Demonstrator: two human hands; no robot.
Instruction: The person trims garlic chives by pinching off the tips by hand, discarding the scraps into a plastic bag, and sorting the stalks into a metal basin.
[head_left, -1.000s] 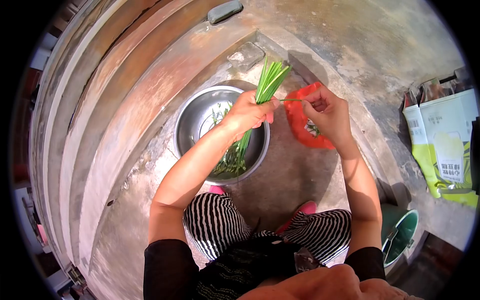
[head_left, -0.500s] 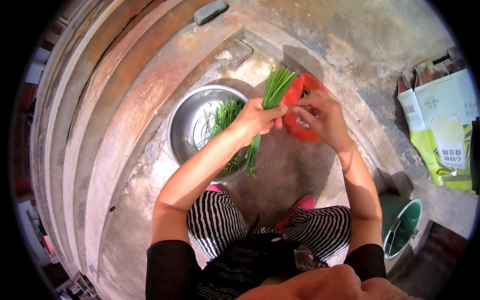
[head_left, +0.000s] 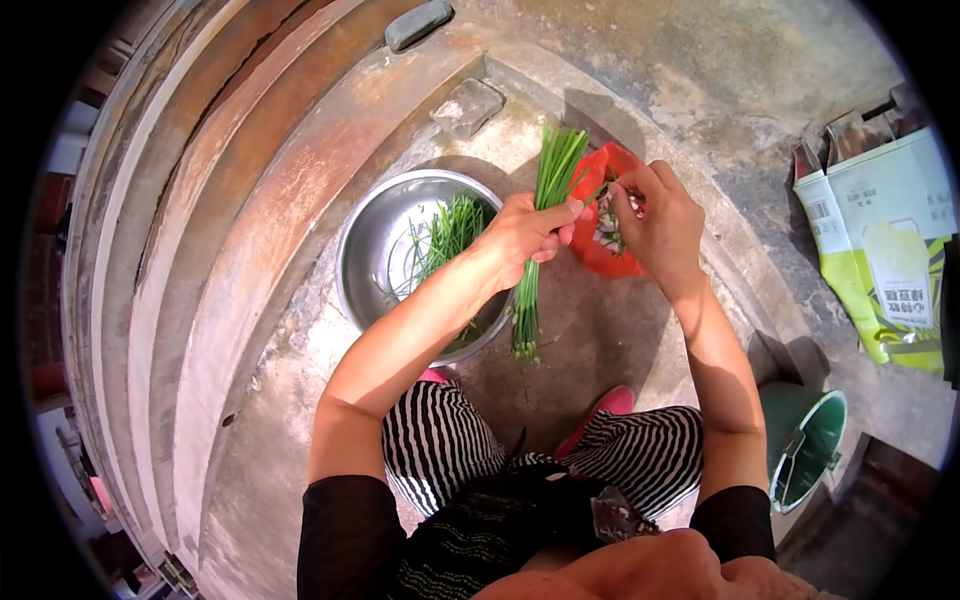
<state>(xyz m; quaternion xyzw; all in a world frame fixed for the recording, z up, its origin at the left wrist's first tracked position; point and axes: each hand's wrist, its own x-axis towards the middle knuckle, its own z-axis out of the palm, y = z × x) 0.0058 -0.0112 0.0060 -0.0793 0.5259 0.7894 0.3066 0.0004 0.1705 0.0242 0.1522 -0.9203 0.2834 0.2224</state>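
The left hand (head_left: 527,238) is closed in a fist around a bundle of long, thin green stalks (head_left: 557,170), with the thumb laid across them. The bundle is near upright in the view and projects above and below the fist. The right hand (head_left: 662,225) is partly curled; its thumb and index finger are pinched together at a thin green strand (head_left: 593,195) that extends from the bundle side.

Below the right hand, partly covered by it, is an open red plastic bag (head_left: 612,264) containing pale and green scraps. Beside the left forearm, on the concrete floor (head_left: 300,375), is a round, shiny metal basin (head_left: 372,240) holding loose green stalks (head_left: 452,235); the forearm overlaps its rim in the view. A green plastic bucket (head_left: 822,440), tilted, is near the right elbow.
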